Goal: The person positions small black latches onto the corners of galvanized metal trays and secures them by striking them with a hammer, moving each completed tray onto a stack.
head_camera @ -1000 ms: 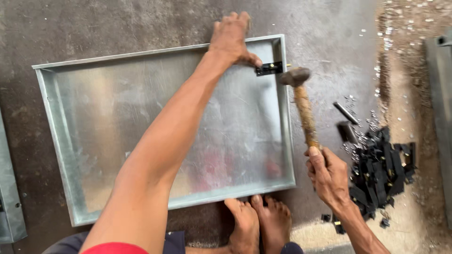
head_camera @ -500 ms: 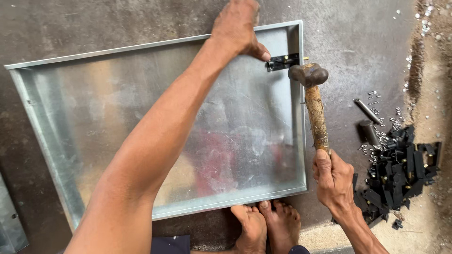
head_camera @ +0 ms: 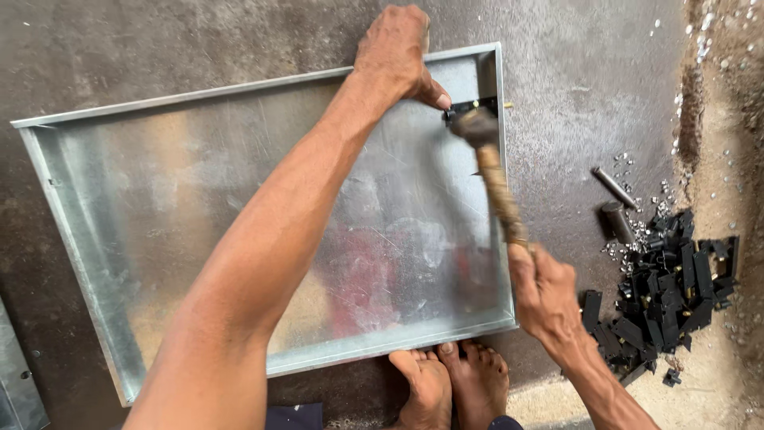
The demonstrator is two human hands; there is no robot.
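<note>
A shallow galvanised metal tray [head_camera: 159, 199] lies on the dark floor in front of me. My left hand [head_camera: 396, 57] reaches across it and pinches a small black bracket [head_camera: 469, 109] against the tray's right rim near the far corner. My right hand [head_camera: 545, 291] grips the wooden handle of a hammer [head_camera: 493, 171]. The hammer's head rests on or just over the bracket, inside the rim.
A heap of black metal brackets [head_camera: 668, 291] with small silvery rivets lies on the floor to the right, beside two dark metal punches [head_camera: 614, 187]. My bare feet [head_camera: 450, 386] press at the tray's near edge. Another metal panel edge [head_camera: 16, 374] shows at bottom left.
The hammer head has swung left from outside the tray's right rim onto the bracket. My left hand kept its hold on the bracket. The view has closed in on the tray.
</note>
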